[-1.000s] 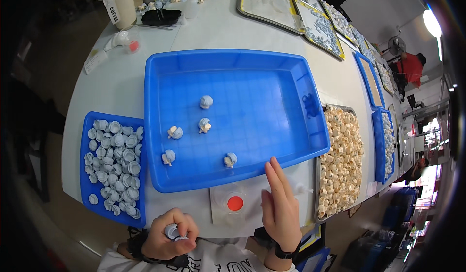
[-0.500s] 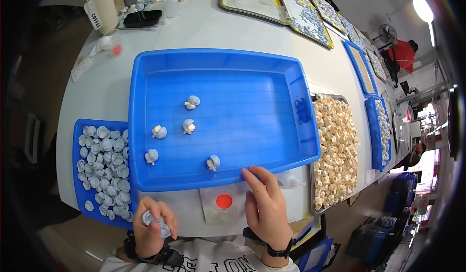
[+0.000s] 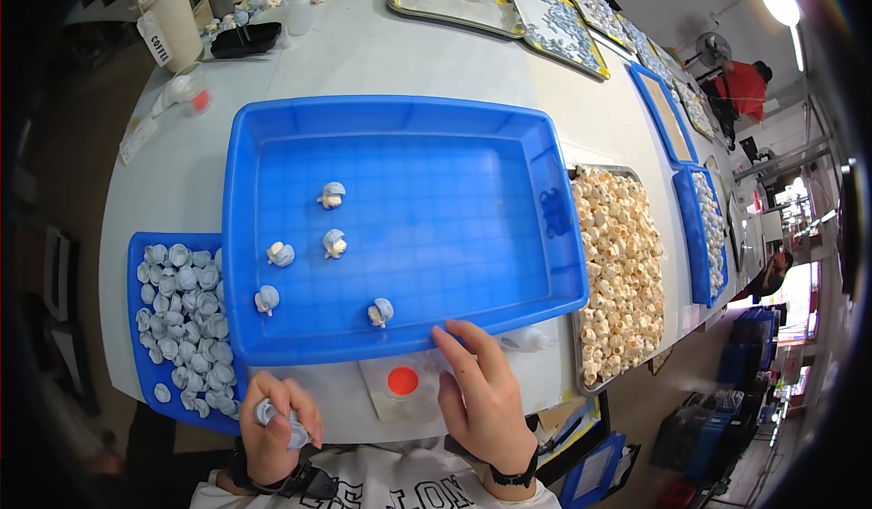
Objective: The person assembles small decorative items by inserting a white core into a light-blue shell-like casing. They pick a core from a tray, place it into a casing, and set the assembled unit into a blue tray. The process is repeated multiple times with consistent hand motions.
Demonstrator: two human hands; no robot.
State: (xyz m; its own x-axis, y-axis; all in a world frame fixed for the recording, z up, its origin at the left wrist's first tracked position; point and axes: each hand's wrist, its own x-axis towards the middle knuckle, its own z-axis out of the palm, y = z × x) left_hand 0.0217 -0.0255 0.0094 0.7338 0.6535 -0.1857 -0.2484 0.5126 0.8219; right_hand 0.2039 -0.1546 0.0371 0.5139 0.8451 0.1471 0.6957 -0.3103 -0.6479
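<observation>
My left hand [image 3: 277, 427] is closed around light-blue cap-shaped pieces [image 3: 297, 433] near the table's front edge; its fingers partly hide them. My right hand [image 3: 481, 391] is open, with fingertips at the near rim of a large blue plastic tub [image 3: 436, 200]. Inside the tub lie several small figures with light-blue caps and cream bodies, among them one near the front wall [image 3: 381, 312] and one farther back [image 3: 331, 195]. To the left, a blue tray [image 3: 150, 377] holds many light-blue cap pieces [image 3: 186, 314]. On the right stands a metal tray [image 3: 581, 377] heaped with cream rounded pieces [image 3: 619, 268].
A round orange-red spot [image 3: 402, 381] shows between my hands, before the tub. A beige bucket [image 3: 168, 19], a black pouch [image 3: 245, 40] and a small white bottle [image 3: 299, 9] stand at the far left. More trays [image 3: 454, 0] line the far side. A person in red [image 3: 745, 91] is far right.
The whole view has shifted slightly, so the tub and trays sit farther left. My left fingers have turned the pieces a little. My right hand stays at the tub's rim.
</observation>
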